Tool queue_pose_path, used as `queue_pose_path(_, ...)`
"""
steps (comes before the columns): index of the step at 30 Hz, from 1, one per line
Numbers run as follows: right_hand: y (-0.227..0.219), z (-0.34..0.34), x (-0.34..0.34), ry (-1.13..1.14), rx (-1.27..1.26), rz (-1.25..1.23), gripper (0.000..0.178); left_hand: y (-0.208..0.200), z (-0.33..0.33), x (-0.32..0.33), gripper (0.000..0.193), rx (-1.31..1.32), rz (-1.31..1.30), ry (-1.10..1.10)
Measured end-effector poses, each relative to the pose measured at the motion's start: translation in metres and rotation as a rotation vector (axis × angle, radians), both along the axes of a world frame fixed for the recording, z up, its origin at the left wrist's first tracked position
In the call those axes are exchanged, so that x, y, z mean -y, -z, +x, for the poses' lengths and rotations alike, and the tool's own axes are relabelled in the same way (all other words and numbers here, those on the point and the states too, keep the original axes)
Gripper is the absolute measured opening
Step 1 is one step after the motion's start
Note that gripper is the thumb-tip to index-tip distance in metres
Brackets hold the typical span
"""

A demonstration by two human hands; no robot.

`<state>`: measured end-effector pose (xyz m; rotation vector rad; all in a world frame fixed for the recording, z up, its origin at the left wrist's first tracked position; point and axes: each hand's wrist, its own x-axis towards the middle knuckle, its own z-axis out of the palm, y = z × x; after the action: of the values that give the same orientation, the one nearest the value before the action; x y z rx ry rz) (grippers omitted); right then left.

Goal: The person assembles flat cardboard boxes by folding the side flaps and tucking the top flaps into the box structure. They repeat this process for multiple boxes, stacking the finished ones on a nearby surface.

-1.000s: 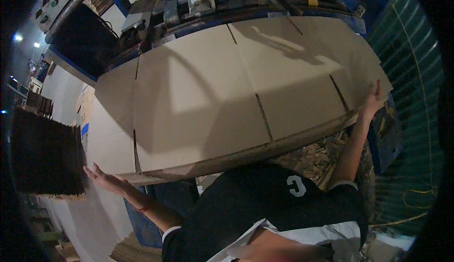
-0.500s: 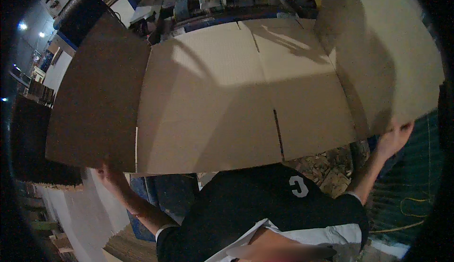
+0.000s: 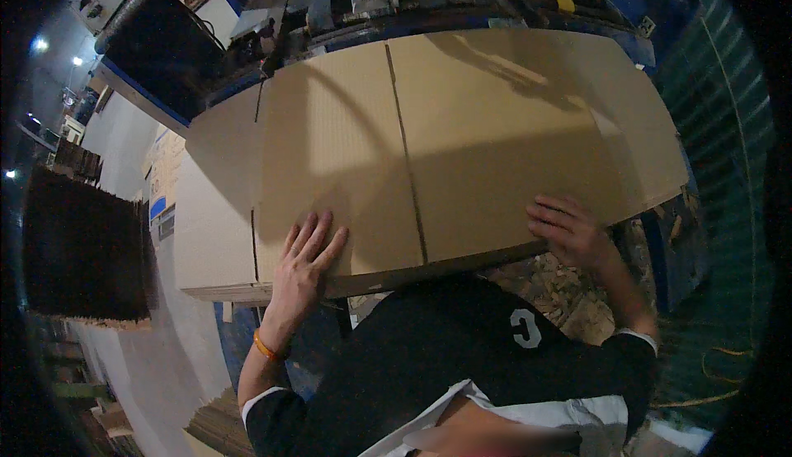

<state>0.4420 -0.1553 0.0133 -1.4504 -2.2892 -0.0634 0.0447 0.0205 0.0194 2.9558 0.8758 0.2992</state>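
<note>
In dim light, a green corrugated wall [image 3: 722,176] stands at right. My left fingers [image 3: 315,239] lie spread flat on a folded cardboard sheet [image 3: 487,143]; my right fingers [image 3: 554,216], extended, close together, are at its near edge. Beneath lies a cardboard stack [image 3: 216,201]; beyond, a blue-framed machine [image 3: 412,13].

Dim overall, fisheye rim black, edges bent. Lamps [image 3: 40,44] glare far left; shadows cross cardboard [image 3: 487,139]; blurred patch bottom centre.
</note>
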Motion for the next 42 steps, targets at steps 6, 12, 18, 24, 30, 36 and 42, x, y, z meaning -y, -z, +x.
queue_pose_path(6,0.006,0.025,-0.022,0.018,0.07,-0.248,0.055,-0.001,0.004,-0.008,0.053,0.074,-0.039,-0.038)
queue_pose_path(12,0.012,0.067,-0.075,0.245,0.381,-0.159,0.075,-0.005,0.019,-0.046,0.05,0.33,-0.073,-0.118)
queue_pose_path(18,0.011,0.107,-0.185,0.412,0.215,-0.38,0.068,0.007,0.084,-0.164,0.047,0.431,0.072,-0.075)
queue_pose_path(24,0.014,0.09,-0.221,0.661,0.311,0.063,0.055,-0.011,0.122,-0.197,0.073,0.335,0.266,-0.31)
queue_pose_path(30,0.012,0.131,-0.041,1.105,-0.344,0.102,0.064,0.037,-0.087,-0.134,0.054,0.787,0.309,-0.956)
queue_pose_path(36,0.09,0.171,0.039,1.741,-0.112,0.185,0.066,0.151,-0.284,-0.087,0.035,0.717,0.196,-1.224)
queue_pose_path(42,0.087,0.205,0.033,1.362,-0.736,0.869,0.041,0.112,-0.228,-0.082,0.065,0.301,0.071,-1.427)
